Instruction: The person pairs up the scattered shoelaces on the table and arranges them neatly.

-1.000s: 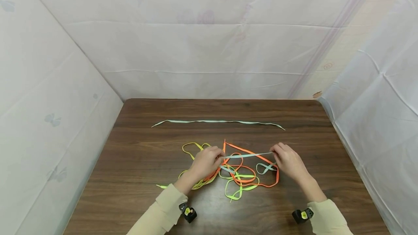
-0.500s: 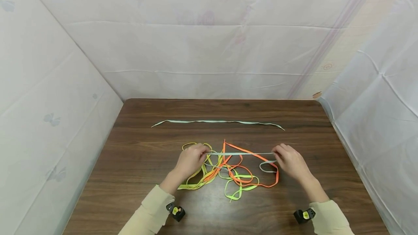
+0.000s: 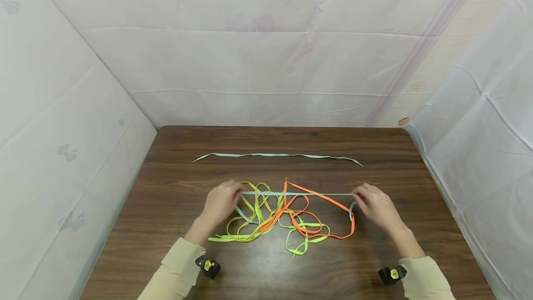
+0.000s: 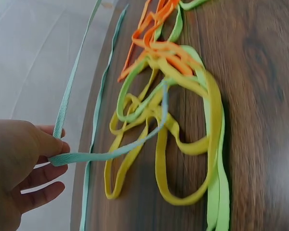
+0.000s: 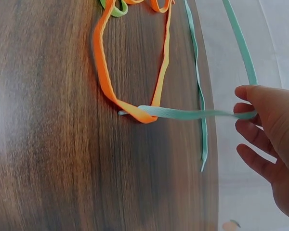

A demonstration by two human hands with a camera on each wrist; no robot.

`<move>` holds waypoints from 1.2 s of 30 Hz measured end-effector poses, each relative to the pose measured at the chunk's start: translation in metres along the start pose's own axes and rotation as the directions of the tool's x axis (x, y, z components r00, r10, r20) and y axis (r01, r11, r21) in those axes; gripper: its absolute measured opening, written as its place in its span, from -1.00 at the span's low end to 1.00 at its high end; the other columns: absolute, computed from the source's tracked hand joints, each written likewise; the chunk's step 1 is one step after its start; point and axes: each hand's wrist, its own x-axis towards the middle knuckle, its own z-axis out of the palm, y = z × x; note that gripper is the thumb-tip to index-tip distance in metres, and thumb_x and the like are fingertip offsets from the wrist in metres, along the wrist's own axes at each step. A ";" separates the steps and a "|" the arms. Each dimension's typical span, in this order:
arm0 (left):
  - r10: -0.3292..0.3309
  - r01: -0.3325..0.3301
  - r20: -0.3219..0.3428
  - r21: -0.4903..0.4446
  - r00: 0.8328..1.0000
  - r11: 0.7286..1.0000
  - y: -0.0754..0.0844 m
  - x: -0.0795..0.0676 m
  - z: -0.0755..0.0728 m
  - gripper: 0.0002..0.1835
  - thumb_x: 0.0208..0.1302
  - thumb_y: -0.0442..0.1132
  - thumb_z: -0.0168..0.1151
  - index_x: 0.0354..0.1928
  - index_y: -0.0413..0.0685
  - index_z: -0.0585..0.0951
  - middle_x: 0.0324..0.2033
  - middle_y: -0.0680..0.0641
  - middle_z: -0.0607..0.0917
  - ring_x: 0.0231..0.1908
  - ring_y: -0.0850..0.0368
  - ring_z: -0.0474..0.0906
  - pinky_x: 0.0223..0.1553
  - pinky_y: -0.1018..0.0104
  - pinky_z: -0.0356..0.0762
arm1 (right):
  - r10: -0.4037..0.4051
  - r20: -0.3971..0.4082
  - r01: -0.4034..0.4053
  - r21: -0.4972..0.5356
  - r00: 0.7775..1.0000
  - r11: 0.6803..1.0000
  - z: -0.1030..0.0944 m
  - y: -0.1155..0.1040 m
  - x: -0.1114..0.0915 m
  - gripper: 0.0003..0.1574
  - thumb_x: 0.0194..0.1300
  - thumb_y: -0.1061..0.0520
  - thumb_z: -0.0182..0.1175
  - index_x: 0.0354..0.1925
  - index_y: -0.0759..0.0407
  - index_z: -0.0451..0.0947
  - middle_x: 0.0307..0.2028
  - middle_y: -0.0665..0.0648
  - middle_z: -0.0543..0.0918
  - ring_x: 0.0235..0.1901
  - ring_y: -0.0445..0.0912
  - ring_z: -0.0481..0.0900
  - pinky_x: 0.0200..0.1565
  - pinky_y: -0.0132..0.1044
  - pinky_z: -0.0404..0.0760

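Observation:
A mint-green shoelace [image 3: 297, 194] is stretched level between my two hands, above a tangle of other laces. My left hand [image 3: 222, 202] pinches it between thumb and forefinger; from there its tail [image 4: 115, 153] hangs down onto the yellow laces [image 4: 161, 159]. My right hand [image 3: 376, 205] pinches the other part, and a short end [image 5: 178, 114] droops across the bend of an orange lace [image 5: 103, 62]. In the head view the orange lace [image 3: 318, 193] and lime-green laces [image 3: 310, 240] lie looped under the taut stretch.
Another mint-green shoelace [image 3: 270, 154] lies nearly straight across the back of the brown wooden table [image 3: 175, 142]. White sheeting [image 3: 266, 68] rises behind the table and on both sides. A black wrist camera [image 3: 208, 266] sits at each cuff.
My left hand has moved left, lengthening the taut mint-green stretch over the tangle. My right hand has shifted slightly right, and the loop below it has shrunk to a short end.

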 end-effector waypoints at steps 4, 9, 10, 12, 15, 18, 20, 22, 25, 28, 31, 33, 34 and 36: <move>-0.029 0.029 0.011 0.011 1.000 1.000 -0.011 -0.004 -0.004 -0.88 0.09 -0.41 0.26 -0.35 -0.05 0.67 -0.45 0.02 0.67 -0.51 0.17 0.57 -0.58 0.32 0.46 | -0.010 -0.018 0.010 -0.008 1.000 1.000 -0.001 0.003 -0.001 -0.81 -0.07 0.32 0.37 -0.42 0.15 0.59 -0.50 -0.01 0.57 -0.55 -0.22 0.43 -0.54 -0.29 0.43; -0.077 0.077 0.013 0.019 0.997 0.997 -0.025 -0.009 -0.008 -0.90 0.07 -0.41 0.28 -0.37 -0.07 0.67 -0.40 -0.01 0.69 -0.45 0.10 0.61 -0.53 0.24 0.51 | 0.009 -0.014 -0.009 -0.022 1.000 1.000 -0.004 0.005 -0.003 -0.83 -0.05 0.32 0.36 -0.42 0.16 0.60 -0.48 0.00 0.59 -0.53 -0.18 0.48 -0.53 -0.25 0.45; -0.085 0.085 0.008 0.023 0.996 0.996 -0.028 -0.010 -0.009 -0.90 0.07 -0.40 0.29 -0.37 -0.06 0.67 -0.40 -0.01 0.69 -0.44 0.09 0.62 -0.52 0.23 0.52 | 0.013 -0.013 -0.013 -0.024 1.000 1.000 -0.004 0.006 -0.003 -0.84 -0.04 0.32 0.35 -0.42 0.16 0.61 -0.48 0.00 0.59 -0.53 -0.17 0.49 -0.52 -0.24 0.46; -0.099 0.099 -0.001 0.023 0.995 0.995 -0.033 -0.011 -0.012 -0.91 0.06 -0.39 0.30 -0.38 -0.06 0.67 -0.41 -0.01 0.69 -0.45 0.08 0.62 -0.53 0.21 0.51 | 0.020 -0.010 -0.021 -0.026 1.000 0.999 -0.005 0.007 -0.004 -0.84 -0.04 0.32 0.35 -0.41 0.16 0.61 -0.48 0.01 0.60 -0.52 -0.15 0.51 -0.51 -0.22 0.47; -0.120 0.120 -0.005 0.028 0.993 0.992 -0.042 -0.013 -0.015 -0.91 0.06 -0.39 0.31 -0.38 -0.06 0.67 -0.43 -0.01 0.68 -0.49 0.09 0.61 -0.57 0.22 0.49 | 0.032 -0.002 -0.032 -0.032 0.999 0.999 -0.005 0.008 -0.005 -0.85 -0.02 0.32 0.34 -0.41 0.16 0.61 -0.47 0.02 0.60 -0.50 -0.13 0.53 -0.50 -0.19 0.48; -0.150 0.150 0.004 0.038 0.989 0.988 -0.050 -0.016 -0.019 -0.92 0.07 -0.36 0.31 -0.36 -0.06 0.67 -0.43 -0.01 0.67 -0.52 0.11 0.58 -0.59 0.24 0.46 | 0.046 0.012 -0.045 -0.037 0.999 0.998 -0.006 0.010 -0.006 -0.86 -0.01 0.31 0.34 -0.40 0.17 0.61 -0.47 0.03 0.60 -0.50 -0.12 0.53 -0.49 -0.18 0.49; -0.170 0.170 0.010 0.041 0.985 0.985 -0.056 -0.017 -0.021 -0.93 0.08 -0.35 0.31 -0.36 -0.07 0.68 -0.43 -0.02 0.67 -0.52 0.11 0.57 -0.60 0.24 0.46 | 0.059 0.023 -0.058 -0.041 0.998 0.997 -0.006 0.012 -0.006 -0.86 -0.01 0.31 0.34 -0.40 0.17 0.61 -0.46 0.03 0.61 -0.49 -0.11 0.53 -0.49 -0.19 0.49; -0.186 0.185 0.017 0.042 0.982 0.982 -0.061 -0.019 -0.022 -0.93 0.09 -0.35 0.30 -0.35 -0.09 0.67 -0.43 -0.03 0.68 -0.52 0.11 0.57 -0.60 0.24 0.46 | 0.071 0.031 -0.070 -0.048 0.997 0.996 -0.007 0.014 -0.007 -0.86 -0.01 0.31 0.34 -0.39 0.17 0.61 -0.45 0.04 0.61 -0.49 -0.10 0.54 -0.49 -0.18 0.49; -0.202 0.201 0.026 0.040 0.979 0.979 -0.069 -0.023 -0.024 -0.93 0.09 -0.34 0.30 -0.35 -0.10 0.67 -0.42 -0.05 0.68 -0.51 0.09 0.58 -0.60 0.23 0.46 | 0.084 0.037 -0.081 -0.057 0.996 0.995 -0.007 0.018 -0.007 -0.85 -0.01 0.32 0.34 -0.38 0.18 0.62 -0.44 0.05 0.62 -0.46 -0.07 0.56 -0.47 -0.16 0.50; -0.213 0.211 0.035 0.046 0.976 0.976 -0.076 -0.026 -0.024 -0.93 0.08 -0.35 0.31 -0.35 -0.11 0.66 -0.41 -0.07 0.68 -0.50 0.07 0.58 -0.58 0.21 0.47 | 0.088 0.041 -0.085 -0.059 0.995 0.995 -0.008 0.021 -0.007 -0.84 -0.01 0.33 0.32 -0.37 0.18 0.62 -0.44 0.06 0.62 -0.46 -0.05 0.56 -0.46 -0.14 0.51; -0.220 0.218 0.049 0.046 0.974 0.975 -0.084 -0.030 -0.023 -0.92 0.08 -0.36 0.30 -0.34 -0.11 0.65 -0.38 -0.09 0.69 -0.48 0.04 0.60 -0.56 0.19 0.49 | 0.095 0.044 -0.092 -0.068 0.994 0.993 -0.010 0.025 -0.007 -0.84 0.00 0.34 0.31 -0.37 0.17 0.62 -0.44 0.06 0.61 -0.47 -0.05 0.56 -0.48 -0.13 0.50; -0.227 0.224 0.062 0.044 0.972 0.974 -0.088 -0.031 -0.023 -0.91 0.09 -0.37 0.29 -0.33 -0.10 0.65 -0.35 -0.09 0.69 -0.45 0.03 0.61 -0.54 0.17 0.50 | 0.104 0.044 -0.100 -0.073 0.994 0.992 -0.011 0.028 -0.006 -0.84 0.00 0.34 0.31 -0.38 0.17 0.61 -0.45 0.05 0.60 -0.50 -0.07 0.54 -0.51 -0.16 0.48; -0.229 0.226 0.069 0.043 0.971 0.973 -0.091 -0.032 -0.023 -0.90 0.09 -0.37 0.28 -0.32 -0.10 0.65 -0.34 -0.10 0.69 -0.44 0.02 0.61 -0.54 0.17 0.50 | 0.105 0.042 -0.101 -0.078 0.994 0.992 -0.011 0.029 -0.006 -0.84 -0.01 0.34 0.31 -0.38 0.17 0.61 -0.46 0.05 0.60 -0.51 -0.08 0.53 -0.52 -0.16 0.47; -0.234 0.231 0.079 0.042 0.969 0.972 -0.094 -0.032 -0.024 -0.90 0.10 -0.38 0.27 -0.30 -0.10 0.65 -0.32 -0.11 0.69 -0.44 0.01 0.61 -0.55 0.18 0.50 | 0.104 0.037 -0.100 -0.083 0.994 0.991 -0.012 0.032 -0.006 -0.84 -0.01 0.34 0.32 -0.39 0.17 0.61 -0.47 0.05 0.59 -0.53 -0.11 0.50 -0.53 -0.19 0.45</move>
